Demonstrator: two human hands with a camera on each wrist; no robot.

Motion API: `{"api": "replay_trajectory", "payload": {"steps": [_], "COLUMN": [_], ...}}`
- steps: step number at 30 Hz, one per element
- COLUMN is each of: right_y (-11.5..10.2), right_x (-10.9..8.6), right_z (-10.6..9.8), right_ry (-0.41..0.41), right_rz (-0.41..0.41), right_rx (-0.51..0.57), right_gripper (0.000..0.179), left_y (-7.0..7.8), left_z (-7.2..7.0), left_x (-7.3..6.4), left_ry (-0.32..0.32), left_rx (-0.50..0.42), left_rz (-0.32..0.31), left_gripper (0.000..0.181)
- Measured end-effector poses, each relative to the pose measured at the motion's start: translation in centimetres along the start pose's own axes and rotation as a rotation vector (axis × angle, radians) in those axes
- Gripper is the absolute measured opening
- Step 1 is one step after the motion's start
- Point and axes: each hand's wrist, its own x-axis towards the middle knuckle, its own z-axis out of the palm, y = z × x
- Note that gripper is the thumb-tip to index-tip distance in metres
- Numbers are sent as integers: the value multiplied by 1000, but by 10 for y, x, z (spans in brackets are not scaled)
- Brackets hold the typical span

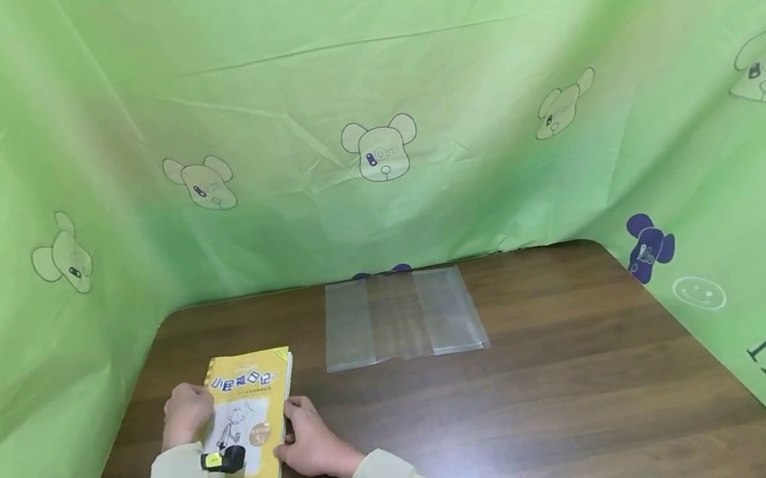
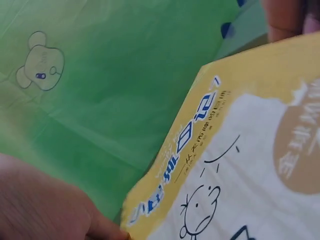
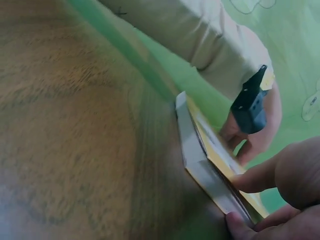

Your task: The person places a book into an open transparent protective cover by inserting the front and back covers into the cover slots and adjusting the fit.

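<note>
A yellow paperback book (image 1: 269,414) with a cartoon drawing and blue lettering lies at the left of the table in the head view, slightly slanted. My left hand (image 1: 187,410) grips its left edge; the fingertips are partly hidden there. At the opposite edge, my right hand (image 1: 314,443) pinches the book. In the right wrist view, the thumb and fingers of the right hand (image 3: 300,185) hold the page edge of the book (image 3: 189,135), which looks raised on one side. The left wrist view has the left hand (image 2: 45,205) touching the cover's corner.
A clear plastic book cover (image 1: 396,317) lies flat and spread out at the far middle of the brown wooden table (image 1: 545,389). Green cloth (image 1: 386,213) with bear prints hangs around the table's back and sides.
</note>
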Motion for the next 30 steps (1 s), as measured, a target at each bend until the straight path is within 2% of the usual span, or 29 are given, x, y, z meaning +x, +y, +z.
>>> {"api": "replay_trajectory", "payload": {"steps": [4, 10, 16, 23, 26, 30], "right_y": [4, 6, 7, 5, 3, 0], "right_x": [-2, 1, 4, 9, 11, 12], "right_z": [0, -2, -3, -5, -6, -8], "right_ry": [-16, -42, -32, -34, -30, -50], "right_rz": [-26, -49, -42, -26, 8, 53], "right_rx": [-2, 38, 96, 210, 258, 392], "right_gripper": [70, 74, 65, 61, 61, 63], "left_y": [-4, -4, -1, 10, 14, 20], "left_z": [3, 1, -4, -14, -17, -20], "left_x": [-1, -1, -3, -8, -10, -14], "left_ry": [-32, -8, 17, 71, 87, 107], "left_rx": [-12, -25, -47, -83, -112, -137], "left_rz": [-1, 17, 22, 36, 44, 57], "left_gripper": [53, 52, 51, 52, 53, 54]}}
